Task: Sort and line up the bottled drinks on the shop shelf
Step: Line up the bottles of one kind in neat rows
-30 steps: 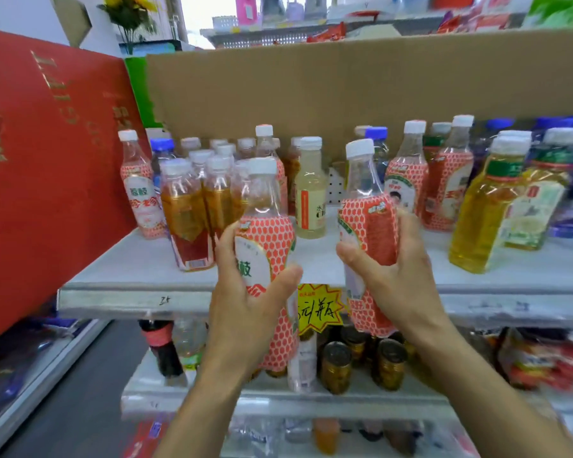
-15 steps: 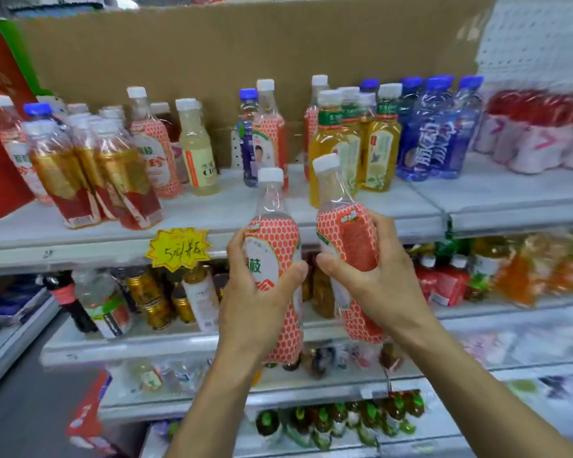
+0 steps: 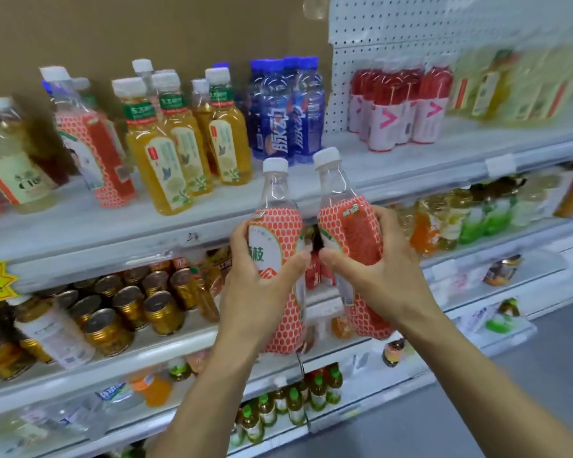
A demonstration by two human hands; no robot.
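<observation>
My left hand [image 3: 258, 289] grips a clear bottle with a red honeycomb label and white cap [image 3: 277, 226], held upright in front of the top shelf's edge [image 3: 113, 256]. My right hand [image 3: 381, 276] grips a second bottle of the same kind [image 3: 351, 223], tilted slightly left, close beside the first. On the top shelf stand a matching red-labelled bottle [image 3: 93, 150], several amber tea bottles [image 3: 166, 153], blue bottles [image 3: 285, 107] and red-and-pink bottles [image 3: 401, 107].
A pale yellow bottle [image 3: 10, 166] stands at the far left of the top shelf. Gold cans [image 3: 126, 309] fill the shelf below. Lower shelves hold small green-capped bottles [image 3: 291, 404]. Blurred yellow bottles [image 3: 510, 84] stand at the far right. Grey floor lies at the bottom right.
The view has swung to the right along the shelf, with both hands carrying their bottles that way. The red box at the left has gone out of sight; red-and-pink bottles have come closer.
</observation>
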